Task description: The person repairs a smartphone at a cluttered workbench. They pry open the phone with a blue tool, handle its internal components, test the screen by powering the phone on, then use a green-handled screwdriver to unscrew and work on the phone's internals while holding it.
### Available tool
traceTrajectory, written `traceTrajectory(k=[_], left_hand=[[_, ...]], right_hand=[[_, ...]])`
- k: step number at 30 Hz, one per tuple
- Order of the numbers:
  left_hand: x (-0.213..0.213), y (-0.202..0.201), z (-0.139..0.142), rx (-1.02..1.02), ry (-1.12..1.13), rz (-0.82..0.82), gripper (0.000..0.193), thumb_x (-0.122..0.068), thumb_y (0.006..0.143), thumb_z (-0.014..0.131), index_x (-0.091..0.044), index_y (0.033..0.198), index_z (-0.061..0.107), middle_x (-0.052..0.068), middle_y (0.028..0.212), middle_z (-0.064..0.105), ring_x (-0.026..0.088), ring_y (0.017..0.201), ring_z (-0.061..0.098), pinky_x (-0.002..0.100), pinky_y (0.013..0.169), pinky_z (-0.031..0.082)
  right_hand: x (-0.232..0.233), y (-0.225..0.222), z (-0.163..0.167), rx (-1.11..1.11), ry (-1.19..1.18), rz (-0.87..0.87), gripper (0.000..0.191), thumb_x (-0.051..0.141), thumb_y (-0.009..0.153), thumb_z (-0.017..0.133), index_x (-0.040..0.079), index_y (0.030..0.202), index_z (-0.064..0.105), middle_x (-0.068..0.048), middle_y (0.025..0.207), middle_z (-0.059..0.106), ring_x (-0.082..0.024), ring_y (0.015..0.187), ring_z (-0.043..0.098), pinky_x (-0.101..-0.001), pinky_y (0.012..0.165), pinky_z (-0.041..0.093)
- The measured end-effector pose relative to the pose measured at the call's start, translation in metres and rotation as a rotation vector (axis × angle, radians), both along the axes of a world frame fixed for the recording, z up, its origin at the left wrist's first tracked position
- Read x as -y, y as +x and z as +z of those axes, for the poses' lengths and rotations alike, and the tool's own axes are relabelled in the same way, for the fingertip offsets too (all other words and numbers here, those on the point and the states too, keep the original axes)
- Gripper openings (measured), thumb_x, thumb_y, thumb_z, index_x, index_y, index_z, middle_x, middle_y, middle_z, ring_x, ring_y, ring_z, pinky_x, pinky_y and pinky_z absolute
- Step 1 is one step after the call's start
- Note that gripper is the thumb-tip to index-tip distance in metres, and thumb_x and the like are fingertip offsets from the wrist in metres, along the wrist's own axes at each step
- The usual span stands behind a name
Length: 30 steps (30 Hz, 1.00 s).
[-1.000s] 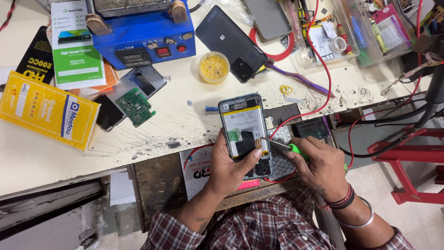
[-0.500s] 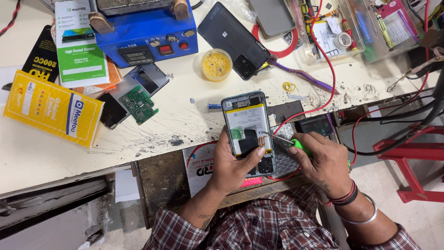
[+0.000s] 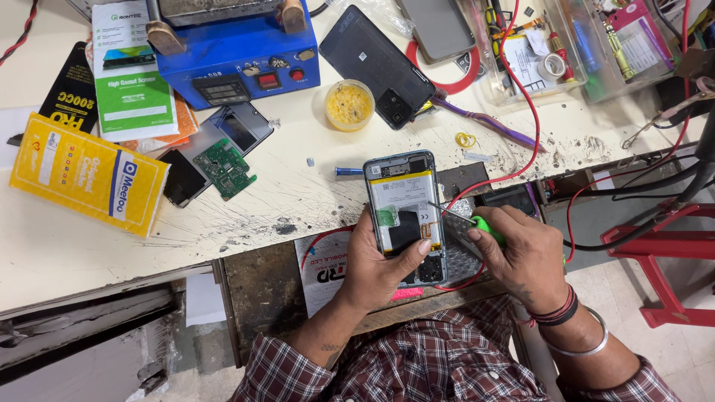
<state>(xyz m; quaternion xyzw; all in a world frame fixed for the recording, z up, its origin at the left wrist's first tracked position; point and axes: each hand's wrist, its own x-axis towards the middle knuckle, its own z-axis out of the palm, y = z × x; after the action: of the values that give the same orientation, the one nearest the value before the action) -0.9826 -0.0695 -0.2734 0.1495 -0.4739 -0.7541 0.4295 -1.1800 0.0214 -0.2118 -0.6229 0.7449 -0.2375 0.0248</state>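
Since the earlier frame the opened phone (image 3: 405, 216) has barely shifted, remaining at the workbench (image 3: 298, 201) edge below the blue heating station (image 3: 234, 56). The left hand (image 3: 376, 268) curls beneath it, thumb pressed on its inner face, probably steadying it. The right hand (image 3: 525, 257) pinches a green-handled screwdriver (image 3: 465, 221) (tip at the phone's right edge).

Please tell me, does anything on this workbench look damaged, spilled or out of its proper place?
Yes. The phone in the left hand has no back cover, so its battery and boards are bare; the right hand puts a green-handled tool to it. The bench top is scratched and stained, and a loose circuit board lies on it.
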Motion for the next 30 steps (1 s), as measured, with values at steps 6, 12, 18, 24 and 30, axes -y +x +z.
traceTrajectory(k=[6,12,18,24,30], left_hand=[[0.0,-0.002,0.002,-0.02,0.015,-0.007,0.047,-0.006,0.098,0.075,0.0,0.138,0.051,0.006,0.125,0.068,0.011,0.115,0.066,0.031,0.104,0.056],[0.0,-0.003,0.005,0.005,-0.006,-0.004,0.048,-0.006,0.098,0.075,0.0,0.139,0.05,0.006,0.125,0.068,0.011,0.115,0.066,0.032,0.104,0.057],[-0.002,-0.002,0.009,0.023,-0.035,-0.021,0.048,-0.007,0.099,0.074,0.0,0.139,0.05,0.006,0.125,0.068,0.011,0.115,0.066,0.031,0.104,0.057],[0.002,-0.008,0.02,0.068,-0.031,-0.01,0.049,-0.007,0.095,0.075,0.0,0.137,0.052,0.006,0.12,0.068,0.012,0.11,0.066,0.031,0.1,0.055],[-0.007,0.001,0.017,0.028,0.013,-0.02,0.05,-0.007,0.094,0.076,0.001,0.137,0.052,0.006,0.122,0.069,0.012,0.111,0.066,0.031,0.101,0.055]], right_hand=[[0.003,-0.002,0.004,-0.007,-0.011,-0.003,0.028,0.033,0.094,0.071,0.01,0.11,0.072,-0.009,0.085,0.068,-0.032,0.07,0.067,-0.039,0.06,0.051],[0.005,-0.005,0.007,-0.009,-0.014,-0.01,0.027,0.032,0.093,0.072,0.01,0.11,0.072,-0.009,0.087,0.069,-0.032,0.071,0.068,-0.0391,0.061,0.052],[0.003,-0.007,0.008,0.014,-0.033,-0.018,0.027,0.03,0.093,0.072,0.008,0.109,0.072,-0.011,0.089,0.07,-0.033,0.073,0.069,-0.0392,0.062,0.052],[0.01,-0.012,0.018,0.04,-0.062,-0.018,0.029,0.028,0.09,0.073,0.007,0.109,0.072,-0.013,0.088,0.07,-0.035,0.076,0.069,-0.0403,0.064,0.053],[0.007,-0.003,0.018,0.063,-0.092,-0.019,0.026,0.025,0.092,0.072,0.006,0.109,0.071,-0.014,0.09,0.071,-0.034,0.078,0.071,-0.0384,0.066,0.054]])
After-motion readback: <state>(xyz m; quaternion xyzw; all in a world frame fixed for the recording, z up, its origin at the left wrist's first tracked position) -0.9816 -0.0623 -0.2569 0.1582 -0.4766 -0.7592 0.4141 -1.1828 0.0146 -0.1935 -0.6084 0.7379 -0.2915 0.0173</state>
